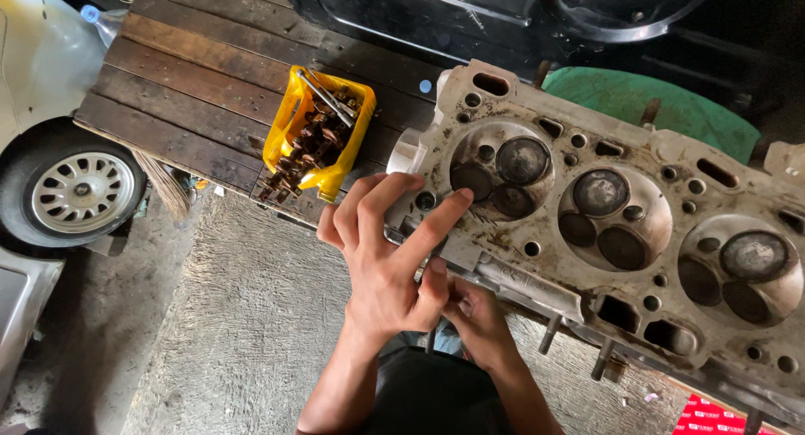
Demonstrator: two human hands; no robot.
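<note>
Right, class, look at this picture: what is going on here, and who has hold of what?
A person leans over a grimy engine cylinder head that lies with its valve faces up. The left hand is spread at its near end, index fingertip on a valve in the first chamber. The right hand grips beneath the head's near edge, partly hidden by the left. Behind, on a dark wooden pallet, a cut-open yellow container holds rusty small parts. A car wheel shows at the left.
</note>
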